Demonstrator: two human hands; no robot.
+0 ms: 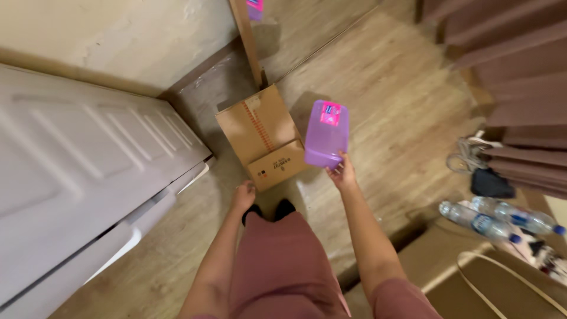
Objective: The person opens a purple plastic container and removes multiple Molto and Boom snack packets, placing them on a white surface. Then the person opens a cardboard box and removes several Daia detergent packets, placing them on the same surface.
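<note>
A purple translucent plastic container (326, 133) with a pink label on its lid is held up in the right hand (342, 173), above the wooden floor (390, 88). The grip is closed on the container's lower edge, fingers curled underneath, so that the tub is tilted with its lid side turned towards the camera. The left hand (243, 195) hangs low beside the knee; it is empty, its grip loosely relaxed, and it lies just next to the near corner of a closed cardboard box (263, 137) standing on the floor.

The step in hand is judged to be a carry: the container is borne one-handed, just to the right of the box and well clear of the floor. The next move appears to call for a steadier hold, since the tub is pinched at one edge only and could swing or slip. A place for it would also have to be picked with care: room is limited by the white door (82, 177) on the left and by the water bottles (496, 217) lying on the floor at the right.
</note>
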